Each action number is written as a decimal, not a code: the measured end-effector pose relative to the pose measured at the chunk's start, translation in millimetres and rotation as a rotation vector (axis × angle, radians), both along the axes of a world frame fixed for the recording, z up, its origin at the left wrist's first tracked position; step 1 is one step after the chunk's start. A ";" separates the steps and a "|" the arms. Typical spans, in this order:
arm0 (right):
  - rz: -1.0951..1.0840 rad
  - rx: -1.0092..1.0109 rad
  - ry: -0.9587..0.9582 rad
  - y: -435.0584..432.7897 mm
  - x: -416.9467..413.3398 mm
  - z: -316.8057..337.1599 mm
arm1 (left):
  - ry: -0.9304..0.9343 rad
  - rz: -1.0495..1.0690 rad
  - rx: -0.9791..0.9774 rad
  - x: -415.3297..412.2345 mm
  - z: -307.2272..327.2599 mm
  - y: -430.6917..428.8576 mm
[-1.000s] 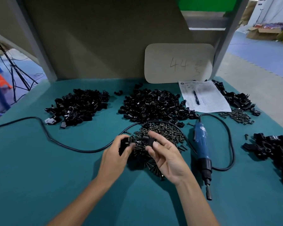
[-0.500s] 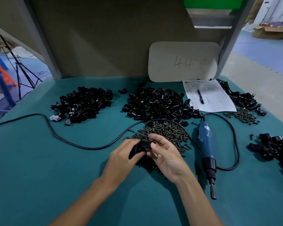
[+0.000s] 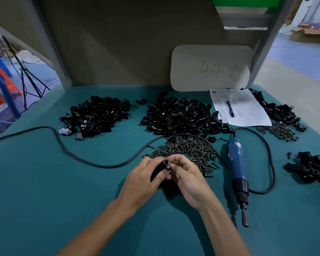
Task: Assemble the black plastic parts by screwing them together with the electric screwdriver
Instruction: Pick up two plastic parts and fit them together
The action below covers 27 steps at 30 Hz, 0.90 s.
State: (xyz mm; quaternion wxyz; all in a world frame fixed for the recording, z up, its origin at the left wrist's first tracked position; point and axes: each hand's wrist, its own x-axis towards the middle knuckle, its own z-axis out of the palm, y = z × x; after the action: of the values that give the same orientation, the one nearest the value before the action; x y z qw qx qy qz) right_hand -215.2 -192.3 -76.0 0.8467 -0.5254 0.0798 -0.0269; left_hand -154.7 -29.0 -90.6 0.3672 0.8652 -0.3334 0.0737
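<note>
On the teal cloth-covered table, near the heap of dark metal screws, the blue electric screwdriver is lying at right while left hand and right hand are gripping, fingers curled, small black plastic parts between them.

I see glossy black plastic parts, dull dark metal screws, a matt teal desk, a smooth blue plastic electric screwdriver, a white paper sheet.
</note>
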 end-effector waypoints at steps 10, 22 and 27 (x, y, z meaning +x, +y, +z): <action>0.063 -0.111 -0.040 -1.8 -2.3 4.1 | 0.063 0.035 0.027 5.3 -2.1 -0.2; -0.024 -0.349 -0.067 2.5 -4.2 8.2 | 0.099 -0.007 0.034 3.6 -0.2 0.3; -0.145 -0.310 -0.053 2.7 -1.4 5.4 | 0.112 0.009 0.009 5.6 -3.3 0.1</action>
State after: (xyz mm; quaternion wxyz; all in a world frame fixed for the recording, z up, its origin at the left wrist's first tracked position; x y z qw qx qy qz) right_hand -216.6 -189.7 -70.6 0.7530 -0.6418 0.0901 -0.1138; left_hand -149.1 -28.9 -93.9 0.3810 0.8711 -0.3089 0.0253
